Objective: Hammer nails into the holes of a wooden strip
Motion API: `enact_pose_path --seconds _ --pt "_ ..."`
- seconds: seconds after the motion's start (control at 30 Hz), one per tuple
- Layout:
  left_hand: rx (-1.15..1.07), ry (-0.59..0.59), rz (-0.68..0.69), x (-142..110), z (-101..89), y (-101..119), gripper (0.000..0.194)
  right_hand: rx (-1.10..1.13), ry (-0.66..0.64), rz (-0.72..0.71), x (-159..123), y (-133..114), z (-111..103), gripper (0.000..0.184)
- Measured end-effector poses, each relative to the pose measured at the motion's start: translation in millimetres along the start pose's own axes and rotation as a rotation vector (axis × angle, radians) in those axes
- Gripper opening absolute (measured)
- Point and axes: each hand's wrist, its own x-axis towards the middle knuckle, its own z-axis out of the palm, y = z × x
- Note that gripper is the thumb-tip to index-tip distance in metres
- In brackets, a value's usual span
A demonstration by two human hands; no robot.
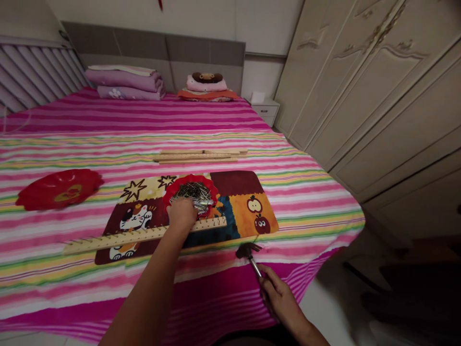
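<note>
My left hand (182,211) reaches over the near rim of a red scalloped bowl (166,196) full of metal nails (196,192); its fingertips are hidden among them. Under that wrist runs a long wooden strip (144,235) with a row of nails standing up along it. The strip lies across a patterned mat (219,235), its left end past the mat's edge. Closed around the handle of a claw hammer (248,250), my right hand (277,294) is at the near side of the bed, with the hammer head just below the mat.
More wooden strips (201,156) lie beyond the mat on the striped bed cover (306,202). A red plastic dish (59,190) is at the left. Folded bedding (124,82) and a pink and orange pile (207,89) sit by the headboard. Wardrobe doors (360,96) line the right.
</note>
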Motion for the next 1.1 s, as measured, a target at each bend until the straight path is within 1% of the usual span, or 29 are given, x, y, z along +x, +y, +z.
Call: enact_pose_path --seconds 0.07,0.17,0.23,0.3,0.37,0.47,0.5,0.57,0.63,0.7,0.8,0.97,1.1 --pt "-0.034 -0.021 0.018 2 -0.9 -7 0.02 0.016 0.0 -0.005 0 0 1 0.052" --pt "-0.101 -0.036 0.052 4 -7.6 -19 0.019 0.023 0.001 -0.001 1 1 1 0.054" --pt "-0.168 -0.021 0.065 3 -13.3 -25 0.021 0.013 0.007 0.008 3 2 1 0.054" --pt "-0.267 0.019 0.048 -2 -17.4 -30 0.022 0.003 0.016 0.021 4 3 2 0.055" --pt "-0.444 0.079 0.019 -9 -18.5 -32 0.021 0.007 0.026 0.032 4 3 2 0.056" --pt "-0.855 0.177 -0.017 -25 -16.4 -33 0.022 0.017 0.033 0.039 3 1 4 0.057" --pt "-0.979 0.189 -0.031 -31 -15.7 -33 0.022 0.015 0.033 0.04 2 -1 4 0.057" --pt "-1.125 0.156 -0.056 -42 -14.4 -31 0.021 0.001 0.024 0.041 0 -6 4 0.055" --pt "-1.166 0.092 -0.053 -51 -12.5 -28 0.019 -0.012 0.016 0.043 -3 -12 5 0.053" --pt "-1.179 0.065 -0.039 -58 -7.8 -24 0.017 -0.017 0.019 0.045 -5 -18 6 0.05" --pt "-1.173 0.08 -0.039 -61 6.5 -17 0.014 -0.017 0.035 0.041 -9 -24 8 0.047" --pt "-1.083 0.112 -0.05 -63 33.9 -9 0.021 -0.023 0.04 0.056 -11 -29 9 0.048" --pt "-1.047 0.155 -0.077 -65 45.2 -3 0.023 -0.035 0.047 0.062 -11 -28 8 0.047"
